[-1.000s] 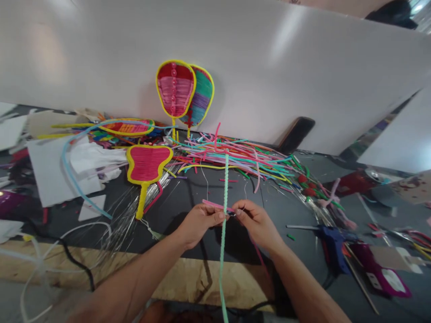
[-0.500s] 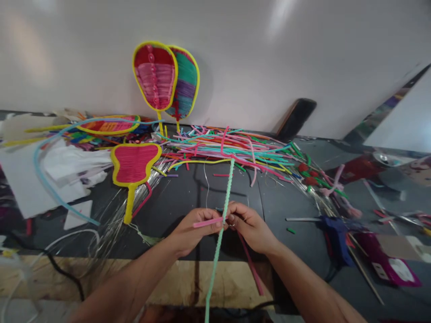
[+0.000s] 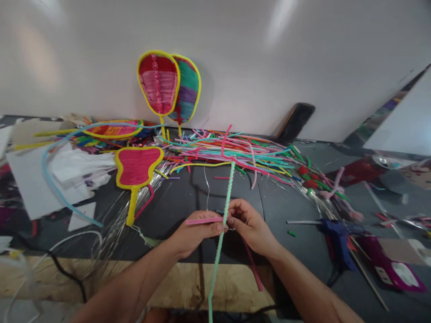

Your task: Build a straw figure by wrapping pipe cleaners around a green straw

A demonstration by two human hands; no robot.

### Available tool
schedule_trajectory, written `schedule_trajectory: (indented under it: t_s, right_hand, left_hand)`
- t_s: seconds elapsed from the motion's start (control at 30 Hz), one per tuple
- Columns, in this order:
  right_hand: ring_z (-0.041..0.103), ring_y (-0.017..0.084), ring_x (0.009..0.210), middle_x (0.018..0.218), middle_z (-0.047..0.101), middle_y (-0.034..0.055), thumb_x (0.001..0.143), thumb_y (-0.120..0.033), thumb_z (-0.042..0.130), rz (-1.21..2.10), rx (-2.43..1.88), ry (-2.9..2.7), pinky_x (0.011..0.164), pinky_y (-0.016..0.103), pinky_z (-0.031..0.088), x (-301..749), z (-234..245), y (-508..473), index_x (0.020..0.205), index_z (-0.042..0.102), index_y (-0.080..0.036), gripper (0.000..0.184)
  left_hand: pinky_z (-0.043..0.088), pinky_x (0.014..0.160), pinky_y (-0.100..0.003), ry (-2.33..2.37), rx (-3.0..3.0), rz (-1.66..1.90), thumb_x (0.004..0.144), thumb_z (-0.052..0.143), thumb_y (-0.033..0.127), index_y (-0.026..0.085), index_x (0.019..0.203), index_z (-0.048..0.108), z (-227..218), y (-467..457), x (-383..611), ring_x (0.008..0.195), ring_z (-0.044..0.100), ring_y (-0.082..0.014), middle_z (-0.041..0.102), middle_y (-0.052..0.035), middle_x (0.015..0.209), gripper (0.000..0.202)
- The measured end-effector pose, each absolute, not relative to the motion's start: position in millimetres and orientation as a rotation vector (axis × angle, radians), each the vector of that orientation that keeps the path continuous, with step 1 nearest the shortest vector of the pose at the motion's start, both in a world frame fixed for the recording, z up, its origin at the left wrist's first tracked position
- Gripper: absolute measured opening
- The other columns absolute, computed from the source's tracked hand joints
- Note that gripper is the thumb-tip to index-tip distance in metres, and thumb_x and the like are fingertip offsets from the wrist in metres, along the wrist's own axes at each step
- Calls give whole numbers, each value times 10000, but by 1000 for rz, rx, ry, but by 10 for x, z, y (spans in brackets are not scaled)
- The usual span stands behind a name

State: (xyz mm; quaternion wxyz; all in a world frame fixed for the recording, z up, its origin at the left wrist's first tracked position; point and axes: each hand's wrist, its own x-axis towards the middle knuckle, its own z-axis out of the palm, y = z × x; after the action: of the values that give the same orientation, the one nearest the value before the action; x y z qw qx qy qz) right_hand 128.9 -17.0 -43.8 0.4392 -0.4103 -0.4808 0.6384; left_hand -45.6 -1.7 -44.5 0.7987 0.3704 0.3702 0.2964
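Note:
A long mint-green twisted stem [image 3: 228,188] runs upright between my hands, from the bottom edge up to a pile of coloured stems. My left hand [image 3: 193,234] pinches it together with a pink stem [image 3: 202,220] that sticks out to the left. My right hand [image 3: 251,226] is closed in a pinch at the same crossing point, and a dark pink stem [image 3: 253,264] trails down from it. Both hands hover over the dark tabletop [image 3: 182,197].
A pile of coloured stems [image 3: 235,152] lies behind the hands. A pink fan with a yellow rim [image 3: 137,167] lies at left; two more fans [image 3: 168,85] lean on the white wall. A blue glue gun [image 3: 336,233] lies at right. White paper [image 3: 33,179] sits at far left.
The pink stem's free end has dropped from tilted to roughly level. Both hands stay pinched at the crossing; the view has shifted slightly.

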Motion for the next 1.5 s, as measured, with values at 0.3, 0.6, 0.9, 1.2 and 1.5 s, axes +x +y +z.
schedule_trajectory:
  t_s: [0.3, 0.6, 0.9, 1.2, 1.5]
  right_hand:
    - [529, 94, 665, 723, 560, -32, 724, -350, 708, 1637, -1109, -1165, 650, 228, 412, 1317, -389, -174, 878, 508, -200, 294]
    - [377, 73, 506, 575, 458, -48, 753, -462, 636, 1543, -1318, -1383, 487, 211, 312, 1349, -406, -155, 748, 587, -157, 309]
    - [482, 119, 668, 728, 558, 2, 884, -362, 484, 1398, -1206, -1666, 640, 233, 405, 1432, -345, -138, 838, 591, -184, 213]
    - [518, 142, 762, 795, 537, 21, 886, -334, 508, 1367, -1061, -1616, 730, 265, 431, 1394, -423, -153, 776, 625, -210, 202]
    - [540, 143, 799, 841, 560, 32, 881, -324, 524, 1414, -1005, -1635, 757, 267, 435, 1388, -380, -159, 773, 651, -204, 206]
  left_hand:
    - [401, 791, -255, 829, 866, 753, 648, 772, 284, 148, 694, 685, -441, -26, -434, 888, 514, -140, 536, -34, 981, 168]
    - [388, 721, -259, 810, 933, 797, 659, 757, 336, 149, 712, 666, -361, -14, -434, 755, 506, -123, 553, -5, 796, 215]
    - [396, 706, -235, 775, 942, 712, 645, 764, 333, 135, 640, 665, -403, -34, -451, 747, 510, -115, 552, -20, 789, 221]
    - [338, 580, -207, 740, 847, 513, 603, 777, 417, 118, 570, 626, -407, -21, -445, 589, 439, -83, 534, 2, 625, 336]
    - [293, 554, -210, 678, 773, 450, 604, 784, 408, 109, 601, 638, -443, -22, -490, 556, 412, -75, 535, 3, 602, 332]
